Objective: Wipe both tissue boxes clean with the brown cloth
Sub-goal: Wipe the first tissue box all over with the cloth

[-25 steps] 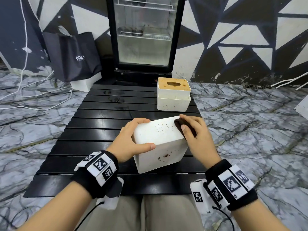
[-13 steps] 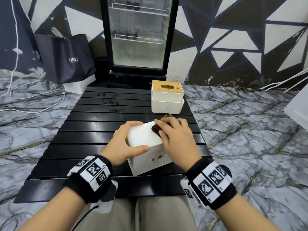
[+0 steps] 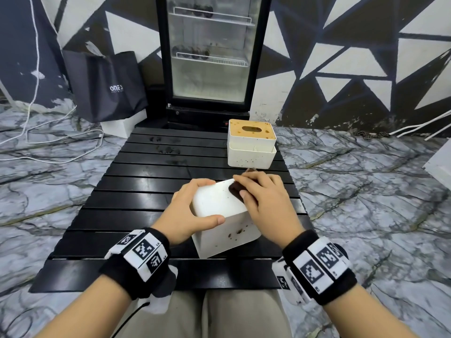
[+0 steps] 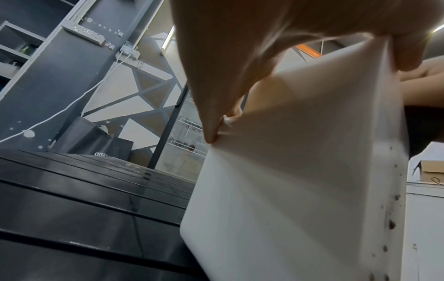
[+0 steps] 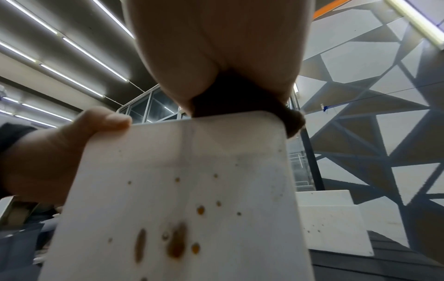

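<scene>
Near box (image 3: 219, 211) sat on the black bench (image 3: 146, 181) just in front of the person, turned so one corner pointed toward them. At its 9 o'clock side the left hand (image 3: 192, 211) gripped it, fingers curled over the far edge and thumb along the near edge. At 2 o'clock on its upper face the cloth (image 3: 236, 191) lay pressed under the fingers of the right hand (image 3: 266, 203), which curled down over it at the top right edge. That upper face looked nearly clean; the brown spots lay on the wall facing the person, at 6 o'clock from the cloth and directly below the right hand, so I judged the next stroke would run down over that edge. The far box (image 3: 251, 147), speckled and with a stained lid, stood at 12 o'clock, well apart, nearer the right hand.
</scene>
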Action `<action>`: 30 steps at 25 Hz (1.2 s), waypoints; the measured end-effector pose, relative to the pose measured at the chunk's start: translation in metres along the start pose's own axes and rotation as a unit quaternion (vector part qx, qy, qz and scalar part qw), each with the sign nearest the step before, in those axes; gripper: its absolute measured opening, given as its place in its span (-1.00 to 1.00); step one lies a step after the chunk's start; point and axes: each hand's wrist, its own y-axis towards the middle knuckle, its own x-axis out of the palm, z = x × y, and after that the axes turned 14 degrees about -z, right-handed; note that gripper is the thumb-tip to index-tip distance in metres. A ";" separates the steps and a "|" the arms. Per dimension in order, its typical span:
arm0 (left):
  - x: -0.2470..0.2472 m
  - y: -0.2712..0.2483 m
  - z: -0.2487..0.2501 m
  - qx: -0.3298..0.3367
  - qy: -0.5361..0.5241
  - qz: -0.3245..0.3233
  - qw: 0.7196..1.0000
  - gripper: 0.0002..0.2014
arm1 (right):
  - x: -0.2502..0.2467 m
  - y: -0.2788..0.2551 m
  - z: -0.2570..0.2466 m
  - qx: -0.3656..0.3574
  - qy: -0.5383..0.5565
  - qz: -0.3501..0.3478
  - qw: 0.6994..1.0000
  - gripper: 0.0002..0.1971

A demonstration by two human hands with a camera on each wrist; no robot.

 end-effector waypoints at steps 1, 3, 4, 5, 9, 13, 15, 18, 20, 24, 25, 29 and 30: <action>-0.001 0.000 0.000 -0.001 0.000 -0.002 1.000 -0.34 | -0.002 -0.001 0.006 0.010 0.033 -0.013 0.999 -0.66; -0.001 -0.001 -0.001 -0.003 -0.002 -0.006 1.000 -0.33 | -0.005 0.003 0.016 0.036 0.112 -0.021 0.993 -0.67; -0.001 -0.001 -0.001 -0.003 -0.003 -0.007 1.000 -0.33 | -0.007 0.007 0.019 0.048 0.139 -0.019 0.989 -0.67; -0.001 -0.001 -0.001 -0.003 -0.005 -0.007 1.000 -0.33 | -0.007 0.013 0.020 0.058 0.145 -0.020 0.987 -0.67; 0.002 0.000 0.000 -0.003 -0.004 0.004 1.000 -0.35 | 0.001 0.020 0.001 0.070 0.019 -0.016 0.997 -0.66; 0.004 0.000 -0.002 0.003 0.009 0.011 1.000 -0.36 | 0.003 0.004 -0.002 0.016 -0.002 0.015 1.000 -0.65; 0.004 0.000 -0.002 0.008 0.014 0.011 1.000 -0.37 | -0.001 0.001 0.006 0.027 0.040 -0.018 0.999 -0.67; 0.007 0.002 -0.002 0.012 0.013 0.020 1.000 -0.38 | -0.003 0.011 0.007 0.057 0.043 -0.023 0.997 -0.66; 0.009 0.003 -0.002 0.012 0.011 0.026 1.000 -0.36 | 0.002 0.016 -0.004 0.058 0.012 -0.010 0.998 -0.66; 0.010 0.002 -0.001 0.015 0.016 0.035 0.999 -0.36 | 0.011 0.008 -0.020 0.012 0.005 -0.009 1.000 -0.52; 0.010 0.002 -0.001 0.017 0.014 0.037 0.999 -0.37 | 0.011 0.005 -0.020 0.008 0.010 -0.019 1.000 -0.49; 0.014 -0.001 0.000 0.013 0.021 0.047 0.999 -0.33 | 0.004 0.003 -0.010 0.014 0.059 -0.043 0.997 -0.63; 0.016 -0.002 0.001 0.009 0.029 0.049 0.998 -0.31 | 0.002 0.005 -0.008 0.021 0.073 -0.043 0.996 -0.66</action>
